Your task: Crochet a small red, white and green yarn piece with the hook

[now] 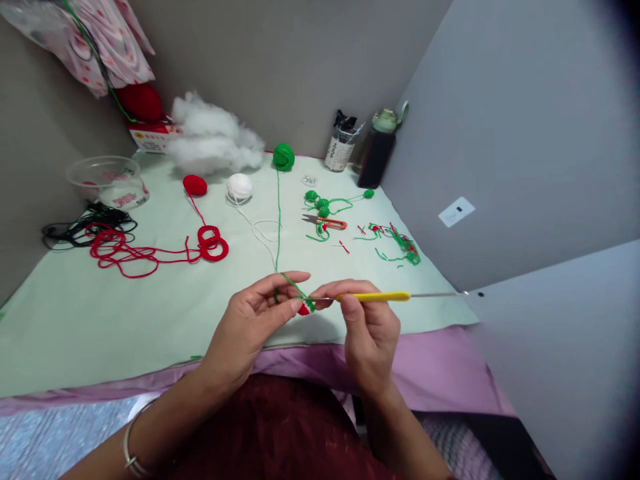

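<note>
My left hand (255, 317) pinches a small crocheted piece (306, 307) in red, white and green between thumb and fingers. Green yarn (279, 227) passes over its fingers and runs back to a green yarn ball (283, 157). In my right hand (367, 327) is a crochet hook with a yellow handle (385, 296), held nearly level. Its thin metal tip meets the crocheted piece; whether it passes through a stitch is too small to tell.
Thread snips (330, 223) lie beyond my hands, near small green crocheted pieces (323, 205) and yarn scraps (405, 247). Leftward are a white yarn ball (239, 188), red yarn (135, 253), stuffing (210, 137) and a clear tub (113, 180). A bottle (377, 153) stands by the right partition.
</note>
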`<move>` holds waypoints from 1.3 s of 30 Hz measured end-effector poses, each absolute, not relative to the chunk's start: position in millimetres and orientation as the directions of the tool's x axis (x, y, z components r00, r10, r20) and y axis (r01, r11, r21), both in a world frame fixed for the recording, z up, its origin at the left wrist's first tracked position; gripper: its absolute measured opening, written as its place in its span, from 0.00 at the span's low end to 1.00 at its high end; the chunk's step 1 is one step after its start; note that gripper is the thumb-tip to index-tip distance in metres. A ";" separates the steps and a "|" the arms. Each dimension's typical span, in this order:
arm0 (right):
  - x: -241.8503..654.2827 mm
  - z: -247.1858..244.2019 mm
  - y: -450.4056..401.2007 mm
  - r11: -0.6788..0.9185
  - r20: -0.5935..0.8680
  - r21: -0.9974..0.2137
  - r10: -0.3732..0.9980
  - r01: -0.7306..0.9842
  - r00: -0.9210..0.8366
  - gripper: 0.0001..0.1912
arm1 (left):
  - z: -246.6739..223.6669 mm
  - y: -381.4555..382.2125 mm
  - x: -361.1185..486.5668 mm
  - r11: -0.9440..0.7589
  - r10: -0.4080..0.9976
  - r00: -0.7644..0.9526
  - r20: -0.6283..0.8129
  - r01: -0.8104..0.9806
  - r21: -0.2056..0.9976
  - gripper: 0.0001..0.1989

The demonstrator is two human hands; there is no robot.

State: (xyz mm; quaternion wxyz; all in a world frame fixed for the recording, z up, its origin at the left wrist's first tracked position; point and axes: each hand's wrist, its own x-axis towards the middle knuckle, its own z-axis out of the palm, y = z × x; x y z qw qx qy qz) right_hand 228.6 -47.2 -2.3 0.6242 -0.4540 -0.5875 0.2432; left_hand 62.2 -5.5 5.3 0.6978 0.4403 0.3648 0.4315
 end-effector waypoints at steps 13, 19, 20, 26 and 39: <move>217.3 -24.7 -40.7 0.697 0.907 -0.243 0.410 0.674 -0.098 0.11 | -5.6 -4.6 65.5 0.143 0.970 0.232 -0.077 -0.281 0.949 0.17; 214.4 -16.6 -42.1 0.660 0.859 -0.360 0.510 0.659 -0.042 0.10 | 2.6 -5.7 64.9 -0.056 0.992 0.113 0.064 -0.072 0.996 0.17; 213.1 -17.3 -42.0 0.657 0.874 -0.319 0.482 0.683 -0.055 0.11 | 3.4 -5.0 64.8 -0.065 0.992 0.106 0.071 -0.056 0.996 0.17; 209.8 -24.8 -45.1 0.579 0.888 -0.176 0.442 0.796 -0.125 0.16 | 7.3 -3.9 64.4 0.008 0.985 0.170 0.018 -0.149 0.989 0.20; 217.7 -1.2 -45.9 0.518 0.509 -0.851 0.780 0.080 0.365 0.10 | 17.3 5.2 58.9 0.396 0.882 0.412 -0.228 -0.388 0.832 0.19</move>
